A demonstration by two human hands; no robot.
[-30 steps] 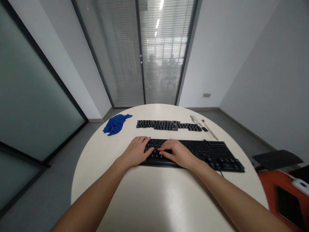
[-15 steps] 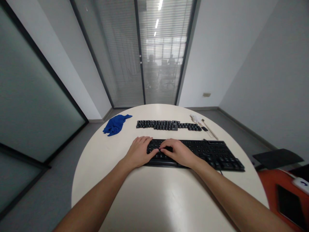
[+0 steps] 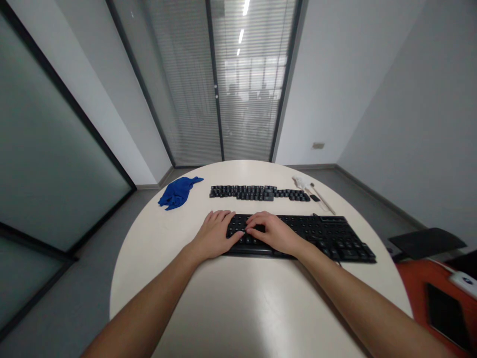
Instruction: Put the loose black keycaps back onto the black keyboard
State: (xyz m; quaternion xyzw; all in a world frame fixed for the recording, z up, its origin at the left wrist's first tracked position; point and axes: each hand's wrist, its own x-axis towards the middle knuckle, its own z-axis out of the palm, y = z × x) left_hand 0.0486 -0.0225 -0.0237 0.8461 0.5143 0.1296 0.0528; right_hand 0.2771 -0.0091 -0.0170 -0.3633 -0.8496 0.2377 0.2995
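Note:
A black keyboard lies across the table, with bare switch spots showing over much of its left and middle and several keycaps seated near its right end. My left hand rests over the keyboard's left end, fingers stretched out and thumb reaching onto the keys. Close beside that thumb, my right hand bends over the keyboard, its thumb and forefinger pinched together at the left part. Whatever sits between those fingertips is too small to make out. Beyond the keyboard, loose black keycaps are lined up in rows.
A crumpled blue cloth lies at the far left of the round white table. At the far right are a white wad, a thin stick-like brush and a small black piece. A phone rests on an orange seat.
Both hands stay in nearly the same place on the keyboard. The whole view has shifted very slightly; nothing else has visibly moved.

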